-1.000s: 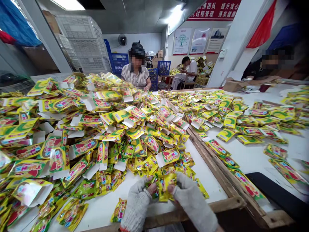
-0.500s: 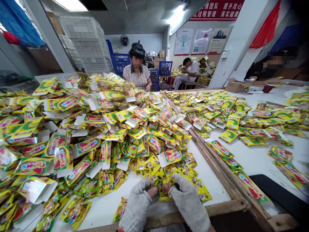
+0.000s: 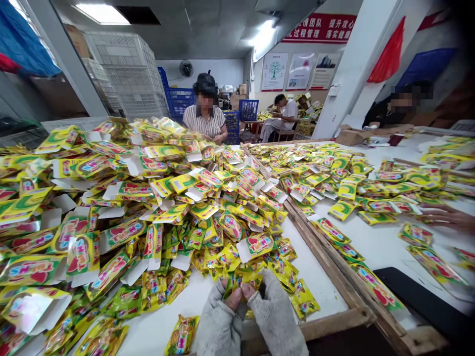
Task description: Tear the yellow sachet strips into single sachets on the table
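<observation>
My left hand point(image 3: 221, 316) and my right hand point(image 3: 273, 309), in pale fingerless gloves, meet low in the middle of the view. Between their bare thumbs and fingers they pinch small yellow-green candy packets point(image 3: 237, 281); how many is hidden by the fingers. Just beyond lies a spread of similar shiny packets point(image 3: 228, 256). An open printed carton point(image 3: 256, 245) rests on them, its white flap out. A single packet point(image 3: 181, 335) lies left of my left hand, and another packet point(image 3: 305, 299) is right of my right hand.
A tall heap of printed cartons point(image 3: 122, 190) covers the left of the white table. A wooden rail point(image 3: 326, 247) divides it from more cartons point(image 3: 343, 210) and a black phone-like slab point(image 3: 419, 296). A person's hand point(image 3: 451, 216) reaches in at right. Two people point(image 3: 206, 118) sit beyond.
My hands have come closer together, thumbs now nearly touching over the packets. The view has shifted slightly. Another person's hand has appeared at the right edge.
</observation>
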`<action>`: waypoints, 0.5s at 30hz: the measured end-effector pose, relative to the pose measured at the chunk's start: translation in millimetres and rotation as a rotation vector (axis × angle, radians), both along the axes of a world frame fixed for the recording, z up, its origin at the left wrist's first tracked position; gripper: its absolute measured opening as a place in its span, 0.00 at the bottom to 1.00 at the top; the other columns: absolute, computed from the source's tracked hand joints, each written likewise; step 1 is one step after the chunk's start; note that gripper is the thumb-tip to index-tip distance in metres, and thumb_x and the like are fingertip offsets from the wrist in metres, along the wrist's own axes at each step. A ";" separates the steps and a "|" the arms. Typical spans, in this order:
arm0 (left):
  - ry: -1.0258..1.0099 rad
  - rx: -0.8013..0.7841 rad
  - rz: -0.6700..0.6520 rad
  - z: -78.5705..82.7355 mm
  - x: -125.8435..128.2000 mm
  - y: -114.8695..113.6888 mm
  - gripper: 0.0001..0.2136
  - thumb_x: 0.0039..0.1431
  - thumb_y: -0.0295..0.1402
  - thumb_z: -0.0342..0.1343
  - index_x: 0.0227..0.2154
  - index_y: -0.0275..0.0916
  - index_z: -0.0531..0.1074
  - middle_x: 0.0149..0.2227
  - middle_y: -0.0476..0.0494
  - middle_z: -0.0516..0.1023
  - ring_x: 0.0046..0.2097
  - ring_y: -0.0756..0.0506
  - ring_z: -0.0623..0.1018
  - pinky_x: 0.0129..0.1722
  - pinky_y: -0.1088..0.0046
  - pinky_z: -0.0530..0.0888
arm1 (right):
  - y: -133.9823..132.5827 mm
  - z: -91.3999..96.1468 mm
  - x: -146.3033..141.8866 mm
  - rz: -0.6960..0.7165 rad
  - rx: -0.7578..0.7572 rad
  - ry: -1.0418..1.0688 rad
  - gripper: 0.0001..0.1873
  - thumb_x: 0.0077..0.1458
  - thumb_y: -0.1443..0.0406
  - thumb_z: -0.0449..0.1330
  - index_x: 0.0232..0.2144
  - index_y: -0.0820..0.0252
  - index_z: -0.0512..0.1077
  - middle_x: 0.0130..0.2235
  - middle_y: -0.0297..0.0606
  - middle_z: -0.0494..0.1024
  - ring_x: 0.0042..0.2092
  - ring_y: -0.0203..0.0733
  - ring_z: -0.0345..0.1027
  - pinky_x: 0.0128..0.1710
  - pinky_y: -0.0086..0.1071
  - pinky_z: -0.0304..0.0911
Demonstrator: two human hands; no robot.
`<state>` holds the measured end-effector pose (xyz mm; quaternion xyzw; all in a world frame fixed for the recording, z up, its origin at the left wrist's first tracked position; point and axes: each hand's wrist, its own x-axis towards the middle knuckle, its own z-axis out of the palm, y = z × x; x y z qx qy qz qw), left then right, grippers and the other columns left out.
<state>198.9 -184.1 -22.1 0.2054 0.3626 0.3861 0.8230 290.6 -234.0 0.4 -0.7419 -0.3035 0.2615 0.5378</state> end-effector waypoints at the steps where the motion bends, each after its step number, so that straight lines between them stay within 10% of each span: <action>1: -0.024 0.022 -0.016 0.7 2.5 0.4 0.22 0.33 0.34 0.75 0.34 0.45 0.73 0.35 0.51 0.82 0.43 0.43 0.82 0.48 0.68 0.77 | -1.2 0.3 1.9 -0.010 0.026 -0.016 0.22 0.49 0.51 0.62 0.42 0.58 0.71 0.41 0.46 0.81 0.42 0.51 0.76 0.41 0.37 0.73; 5: 0.023 0.277 -0.215 16.8 14.7 5.4 0.21 0.41 0.44 0.71 0.37 0.41 0.76 0.40 0.43 0.82 0.43 0.39 0.80 0.47 0.63 0.77 | -10.4 4.6 17.6 -0.014 0.108 0.005 0.18 0.54 0.52 0.57 0.44 0.54 0.73 0.45 0.42 0.81 0.48 0.50 0.74 0.48 0.40 0.70; 9: 0.518 0.995 -0.301 43.1 31.2 26.4 0.10 0.59 0.38 0.56 0.39 0.39 0.75 0.43 0.40 0.77 0.48 0.40 0.76 0.51 0.62 0.72 | -24.7 19.2 49.7 -0.094 0.125 0.138 0.20 0.52 0.52 0.60 0.42 0.58 0.74 0.42 0.45 0.82 0.43 0.52 0.76 0.45 0.42 0.72; 12: 1.060 1.517 -0.319 57.5 49.8 47.8 0.17 0.53 0.30 0.59 0.48 0.38 0.72 0.49 0.37 0.73 0.53 0.37 0.71 0.56 0.56 0.66 | -35.8 33.8 71.4 -0.139 0.117 0.108 0.21 0.50 0.50 0.60 0.40 0.58 0.75 0.39 0.47 0.82 0.40 0.53 0.76 0.41 0.41 0.72; 15: 1.310 1.680 -0.387 65.7 64.4 56.8 0.27 0.48 0.28 0.62 0.54 0.33 0.69 0.47 0.33 0.74 0.51 0.32 0.71 0.54 0.50 0.65 | -43.5 40.5 76.4 -0.174 0.062 0.088 0.18 0.52 0.50 0.59 0.38 0.54 0.77 0.37 0.46 0.82 0.38 0.52 0.75 0.38 0.40 0.72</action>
